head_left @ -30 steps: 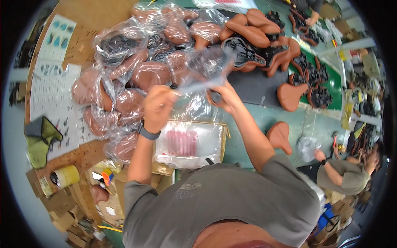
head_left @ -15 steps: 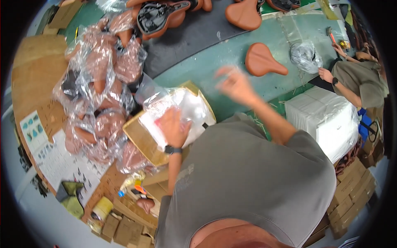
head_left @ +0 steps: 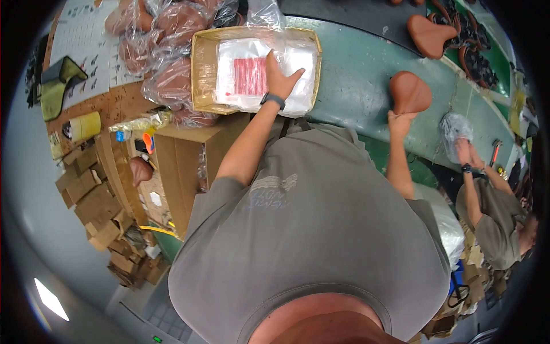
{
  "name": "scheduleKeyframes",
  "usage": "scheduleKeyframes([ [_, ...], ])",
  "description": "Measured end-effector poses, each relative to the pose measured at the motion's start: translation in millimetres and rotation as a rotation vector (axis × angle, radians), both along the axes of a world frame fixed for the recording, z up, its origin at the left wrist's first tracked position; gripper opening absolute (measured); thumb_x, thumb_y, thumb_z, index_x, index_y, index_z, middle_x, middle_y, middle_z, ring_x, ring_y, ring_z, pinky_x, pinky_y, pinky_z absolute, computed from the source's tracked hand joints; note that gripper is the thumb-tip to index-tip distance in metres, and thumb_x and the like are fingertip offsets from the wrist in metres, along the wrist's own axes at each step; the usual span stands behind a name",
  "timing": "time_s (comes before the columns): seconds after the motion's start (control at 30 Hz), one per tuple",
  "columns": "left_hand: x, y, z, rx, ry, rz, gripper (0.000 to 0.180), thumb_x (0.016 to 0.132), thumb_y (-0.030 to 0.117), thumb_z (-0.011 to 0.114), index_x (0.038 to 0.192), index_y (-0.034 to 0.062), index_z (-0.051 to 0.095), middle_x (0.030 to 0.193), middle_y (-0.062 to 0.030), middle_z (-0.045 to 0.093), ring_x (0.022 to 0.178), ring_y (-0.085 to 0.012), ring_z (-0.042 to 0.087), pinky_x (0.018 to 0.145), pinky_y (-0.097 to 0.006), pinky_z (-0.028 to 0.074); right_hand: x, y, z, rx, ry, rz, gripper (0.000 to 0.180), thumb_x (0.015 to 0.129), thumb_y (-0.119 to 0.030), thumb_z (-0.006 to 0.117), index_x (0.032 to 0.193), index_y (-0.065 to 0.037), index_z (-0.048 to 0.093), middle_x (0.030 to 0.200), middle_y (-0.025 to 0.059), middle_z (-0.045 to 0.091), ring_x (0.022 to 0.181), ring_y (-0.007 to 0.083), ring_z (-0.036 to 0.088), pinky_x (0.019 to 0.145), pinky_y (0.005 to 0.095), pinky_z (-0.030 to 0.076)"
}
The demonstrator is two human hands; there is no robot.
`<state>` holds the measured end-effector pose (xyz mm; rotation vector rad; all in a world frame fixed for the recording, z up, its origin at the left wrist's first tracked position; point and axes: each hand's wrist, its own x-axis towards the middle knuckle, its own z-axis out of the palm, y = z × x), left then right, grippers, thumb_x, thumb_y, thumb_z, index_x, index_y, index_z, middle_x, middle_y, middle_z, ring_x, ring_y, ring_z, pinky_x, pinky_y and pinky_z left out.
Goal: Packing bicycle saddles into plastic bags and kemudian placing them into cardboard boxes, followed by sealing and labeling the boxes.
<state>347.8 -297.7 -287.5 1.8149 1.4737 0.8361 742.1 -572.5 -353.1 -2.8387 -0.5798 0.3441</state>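
Pressing down with our left hand [head_left: 279,77], fingers spread flat, we touch the stack of clear plastic bags [head_left: 252,74] that lies in the shallow cardboard box [head_left: 201,71] on the green desk [head_left: 355,86]. Our right hand [head_left: 399,119] is closed around the narrow end of a brown bicycle saddle [head_left: 409,92], which we hold just over the desk, well to the right of the box. To the left of the box we see a heap of bagged brown saddles [head_left: 166,63], touching its side. More bare saddles [head_left: 429,31] lie farther along the desk. At the right a co-worker's hand [head_left: 463,150] grips a crumpled clear bag [head_left: 455,127].
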Motion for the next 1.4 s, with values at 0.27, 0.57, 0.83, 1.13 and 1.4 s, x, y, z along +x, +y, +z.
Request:
scheduleKeyframes([
  [0.27,4.7,71.5,-94.0,-0.522,-0.59,0.371,0.019,0.105,0.015,0.072,0.118,0.004,0.08,0.095,-0.0143,0.081,0.096,-0.0299,0.082,0.079,-0.041,0.065,-92.7,5.9,14.9,-0.178,0.151,0.318,0.13,0.077,-0.038,0.093,0.166,0.001,0.007,0.115,0.0328,0.076,0.107,0.0502,0.076,0.094,0.0538,0.06],
  [0.57,-145.5,3.6,-49.9,-1.04,-1.11,0.607,0.029,0.113,0.008,0.053,0.138,-0.0041,0.061,0.122,-0.0173,0.074,0.119,-0.0298,0.074,0.102,-0.045,0.064,-165.4,-52.3,77.0,1.167,2.3,-0.893,0.103,0.091,-0.034,0.084,0.167,0.01,0.029,0.14,0.0171,0.062,0.095,0.0214,0.069,0.079,0.0342,0.063],
  [0.83,-162.7,7.6,-48.7,-0.566,0.449,-0.283,0.079,0.116,0.057,0.033,0.104,-0.0054,0.08,0.105,-0.0318,0.079,0.106,-0.0418,0.077,0.097,-0.05,0.059,-182.0,-50.1,73.3,1.134,1.809,-1.054,0.07,0.098,-0.02,0.073,0.155,0.009,0.045,0.146,0.0247,0.063,0.109,0.0306,0.069,0.094,0.0409,0.065],
  [1.13,-53.6,34.0,-23.6,-0.241,0.112,-0.194,0.031,0.103,0.038,0.076,0.101,0.0066,0.076,0.098,-0.0184,0.078,0.093,-0.0422,0.074,0.084,-0.054,0.058,-170.2,-39.5,69.7,0.581,1.658,-0.924,0.044,0.101,-0.025,0.082,0.131,0.003,0.065,0.117,0.0187,0.075,0.098,0.0281,0.072,0.085,0.0414,0.065],
  [1.4,-76.1,27.3,-109.5,-0.359,0.386,-0.274,0.017,0.103,0.029,0.07,0.106,0.0194,0.084,0.115,-0.0133,0.075,0.109,-0.0363,0.073,0.09,-0.049,0.059,-200.5,6.2,161.9,0.554,1.345,-0.269,0.047,0.099,-0.018,0.08,0.137,0.003,0.064,0.115,0.0195,0.078,0.086,0.0284,0.077,0.073,0.0427,0.068],
])
